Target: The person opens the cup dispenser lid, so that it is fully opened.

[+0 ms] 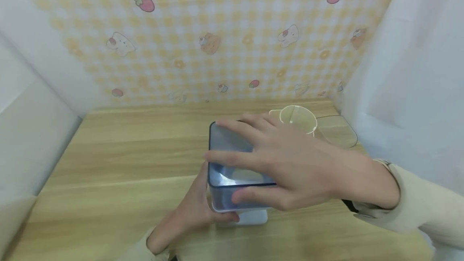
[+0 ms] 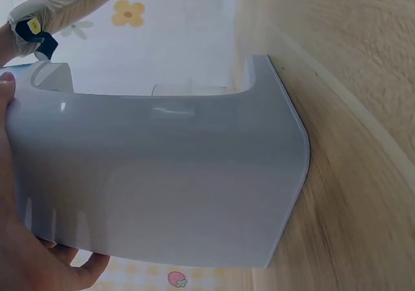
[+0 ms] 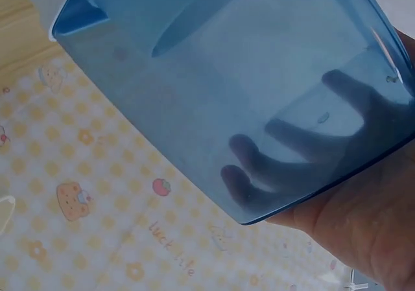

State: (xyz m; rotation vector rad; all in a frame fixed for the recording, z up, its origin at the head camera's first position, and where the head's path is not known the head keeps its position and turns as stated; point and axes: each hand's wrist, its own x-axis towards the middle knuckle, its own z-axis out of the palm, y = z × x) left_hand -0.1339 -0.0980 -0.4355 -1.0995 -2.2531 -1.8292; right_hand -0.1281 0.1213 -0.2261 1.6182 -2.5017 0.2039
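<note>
A translucent blue, box-shaped container [image 1: 230, 141] with rounded corners sits over a glossy white stand [image 1: 255, 217] on the wooden table. My right hand [image 1: 295, 162] grips the container from above, fingers spread across its top and thumb against the near side. Through the blue wall [image 3: 188, 96] in the right wrist view, several of those fingers show as dark shapes. Low on the near left, my left hand [image 1: 192, 202] holds the stand with its thumb in front. The left wrist view shows thumb and fingers around one end of the curved white body [image 2: 162, 174].
Behind my right hand stands a clear cup-like vessel [image 1: 299, 119] with a pale rim. Right of it lies a flat transparent piece [image 1: 337, 131] with a dark outline. A yellow checked cloth [image 1: 159, 63] covers the back; white sheets [image 1: 409, 79] hang at the sides.
</note>
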